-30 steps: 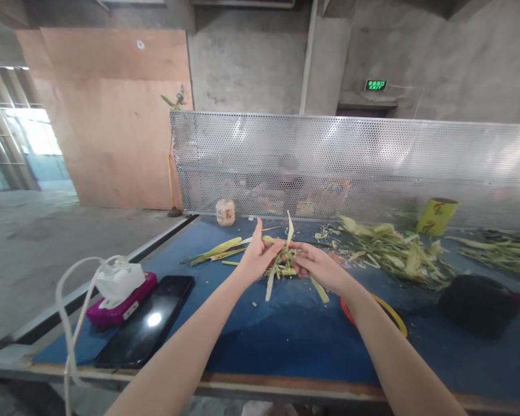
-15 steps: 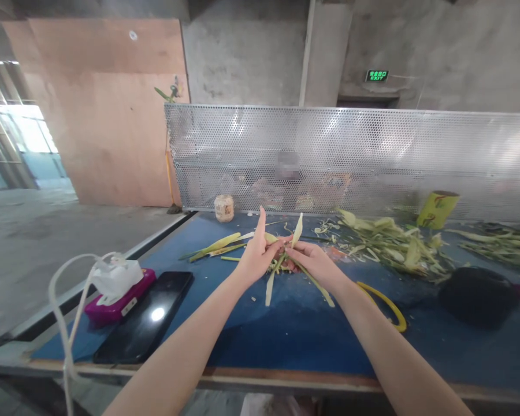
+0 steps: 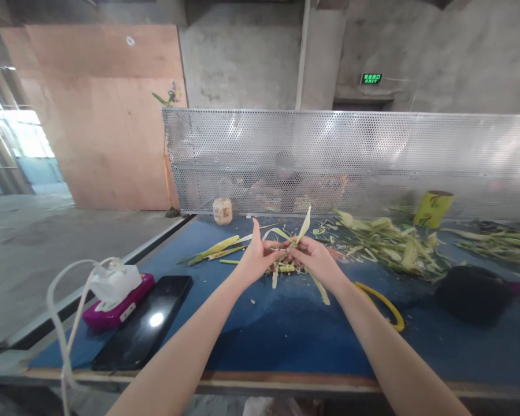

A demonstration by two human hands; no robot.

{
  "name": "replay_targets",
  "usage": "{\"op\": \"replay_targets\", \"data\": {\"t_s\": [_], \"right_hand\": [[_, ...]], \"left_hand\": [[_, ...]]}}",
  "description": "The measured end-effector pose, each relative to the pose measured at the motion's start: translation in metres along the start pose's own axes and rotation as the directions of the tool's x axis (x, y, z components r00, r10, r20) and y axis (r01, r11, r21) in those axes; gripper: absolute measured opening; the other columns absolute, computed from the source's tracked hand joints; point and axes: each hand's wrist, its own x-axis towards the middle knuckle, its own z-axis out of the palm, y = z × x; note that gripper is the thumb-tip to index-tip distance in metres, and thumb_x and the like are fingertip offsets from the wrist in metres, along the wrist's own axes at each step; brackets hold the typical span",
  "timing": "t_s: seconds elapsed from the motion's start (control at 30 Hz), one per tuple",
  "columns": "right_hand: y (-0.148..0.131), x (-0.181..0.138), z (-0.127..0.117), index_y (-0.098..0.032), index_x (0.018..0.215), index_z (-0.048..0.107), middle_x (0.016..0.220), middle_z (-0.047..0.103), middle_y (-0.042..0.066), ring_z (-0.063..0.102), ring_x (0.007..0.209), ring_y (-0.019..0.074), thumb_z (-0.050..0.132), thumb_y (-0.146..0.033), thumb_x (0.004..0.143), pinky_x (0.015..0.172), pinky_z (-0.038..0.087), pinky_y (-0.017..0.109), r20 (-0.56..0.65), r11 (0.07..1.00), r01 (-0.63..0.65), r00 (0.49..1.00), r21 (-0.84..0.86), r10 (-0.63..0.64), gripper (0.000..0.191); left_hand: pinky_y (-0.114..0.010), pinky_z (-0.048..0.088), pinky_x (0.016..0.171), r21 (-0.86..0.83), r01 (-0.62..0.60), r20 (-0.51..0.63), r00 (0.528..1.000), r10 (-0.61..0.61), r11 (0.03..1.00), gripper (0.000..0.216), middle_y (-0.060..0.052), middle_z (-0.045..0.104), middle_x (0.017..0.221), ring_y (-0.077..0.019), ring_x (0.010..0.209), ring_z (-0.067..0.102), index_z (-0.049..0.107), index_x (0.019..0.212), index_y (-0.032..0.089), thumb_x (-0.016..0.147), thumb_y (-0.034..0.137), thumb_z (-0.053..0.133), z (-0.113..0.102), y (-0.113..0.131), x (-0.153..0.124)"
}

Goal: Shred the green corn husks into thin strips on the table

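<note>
My left hand and my right hand meet over the middle of the blue table. Between their fingertips is a bundle of pale green husk-like leaf strips. One strip points up past my right fingers, and another hangs down toward the front. My left thumb and fingertips press on the bundle while one finger sticks straight up. With thumb and fingers pinched, my right hand grips the base of the strips. Scraps of cut leaf lie beneath my hands. Longer leaf pieces rest to the left.
A heap of husk-like leaves lies to the right, near a yellow container. Closer are a yellow ring and a dark object. At left sit a phone and a magenta power strip. Perforated metal stands behind.
The upright strip now leans further right, and a curved strip shows above my left fingers. The strips hanging in front have shifted. My fingers still hold the bundle; the view has tilted slightly.
</note>
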Motion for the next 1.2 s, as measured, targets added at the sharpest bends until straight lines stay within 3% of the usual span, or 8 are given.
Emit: {"op": "replay_targets", "data": {"t_s": [0.1, 0.2, 0.47, 0.67, 0.83, 0.93, 1.0, 1.2], "right_hand": [[0.002, 0.002, -0.002, -0.016, 0.081, 0.054, 0.057, 0.053, -0.003, 0.046, 0.050, 0.0082, 0.058, -0.031, 0.068, 0.048, 0.032, 0.021, -0.028, 0.999, 0.024, 0.999, -0.021, -0.024, 0.021], [0.005, 0.002, -0.003, -0.015, 0.077, 0.055, 0.053, 0.051, -0.004, 0.041, 0.045, 0.0069, 0.056, -0.034, 0.069, 0.045, 0.030, 0.021, -0.055, 1.000, 0.012, 0.998, -0.010, -0.012, 0.021], [-0.001, 0.002, -0.005, -0.015, 0.071, 0.057, 0.049, 0.047, -0.005, 0.037, 0.043, 0.0061, 0.061, -0.040, 0.063, 0.044, 0.027, 0.021, -0.118, 0.993, -0.047, 0.991, 0.107, 0.060, 0.026], [0.005, 0.005, -0.009, -0.015, 0.080, 0.061, 0.051, 0.051, -0.002, 0.037, 0.042, 0.0067, 0.055, -0.043, 0.068, 0.043, 0.027, 0.022, -0.018, 0.967, -0.102, 0.994, 0.233, 0.109, 0.031], [0.001, 0.002, -0.007, -0.018, 0.091, 0.065, 0.060, 0.059, 0.000, 0.047, 0.052, 0.0105, 0.051, -0.043, 0.071, 0.049, 0.034, 0.023, -0.104, 0.997, -0.059, 0.993, 0.043, 0.063, 0.035], [-0.004, 0.000, -0.004, -0.020, 0.089, 0.066, 0.087, 0.065, 0.003, 0.054, 0.081, 0.0168, 0.053, -0.038, 0.070, 0.070, 0.040, 0.027, -0.143, 0.994, 0.018, 0.989, -0.108, -0.034, 0.029], [-0.004, -0.001, -0.002, -0.020, 0.087, 0.066, 0.094, 0.064, 0.004, 0.055, 0.087, 0.0183, 0.057, -0.034, 0.068, 0.076, 0.040, 0.029, -0.152, 0.992, 0.054, 0.986, -0.111, -0.070, 0.025], [-0.007, -0.001, 0.000, -0.019, 0.070, 0.067, 0.079, 0.067, 0.004, 0.059, 0.077, 0.0190, 0.059, -0.032, 0.066, 0.073, 0.043, 0.031, -0.200, 0.991, 0.071, 0.975, -0.116, -0.093, 0.016]], "left_hand": [[-0.019, 0.040, 0.046, 0.007, -0.006, 0.004, 1.000, 0.006, 1.000, 0.109, -0.002, 0.063, 0.068, -0.0083, 0.050, 0.051, -0.029, 0.125, 0.018, 0.065, 0.017, 0.062, 0.000, 0.000, 0.000], [-0.020, 0.040, 0.051, 0.036, -0.010, -0.001, 1.000, 0.010, 0.999, 0.108, 0.001, 0.061, 0.062, -0.0076, 0.051, 0.051, -0.026, 0.127, 0.015, 0.065, 0.015, 0.062, 0.003, 0.000, -0.002], [-0.023, 0.040, 0.056, 0.097, 0.007, 0.014, 1.000, -0.009, 0.995, 0.098, 0.002, 0.058, 0.062, -0.0091, 0.055, 0.051, -0.014, 0.131, 0.012, 0.067, 0.017, 0.059, 0.014, 0.009, -0.009], [-0.024, 0.042, 0.059, 0.107, -0.065, -0.060, 0.996, 0.072, 0.992, 0.091, -0.003, 0.060, 0.076, -0.0100, 0.064, 0.054, -0.004, 0.133, 0.018, 0.067, 0.015, 0.058, 0.016, 0.005, -0.011], [-0.022, 0.043, 0.052, 0.027, -0.124, -0.139, 0.982, 0.127, 0.992, 0.098, -0.008, 0.055, 0.102, -0.0065, 0.059, 0.053, -0.011, 0.131, 0.029, 0.066, 0.019, 0.061, 0.020, 0.000, -0.012], [-0.020, 0.041, 0.046, -0.094, -0.081, -0.173, 0.983, 0.064, 0.992, 0.105, -0.005, 0.057, 0.097, -0.0040, 0.051, 0.050, -0.016, 0.130, 0.031, 0.063, 0.021, 0.064, 0.022, 0.000, -0.012], [-0.018, 0.038, 0.040, -0.144, -0.049, -0.159, 0.987, 0.025, 0.988, 0.105, -0.004, 0.060, 0.090, -0.0033, 0.044, 0.047, -0.019, 0.129, 0.029, 0.064, 0.023, 0.064, 0.023, 0.000, -0.011], [-0.017, 0.033, 0.036, -0.119, -0.010, -0.154, 0.988, -0.008, 0.993, 0.104, 0.001, 0.062, 0.069, -0.0038, 0.037, 0.041, -0.021, 0.129, 0.021, 0.067, 0.028, 0.062, 0.023, -0.002, -0.007]]}}
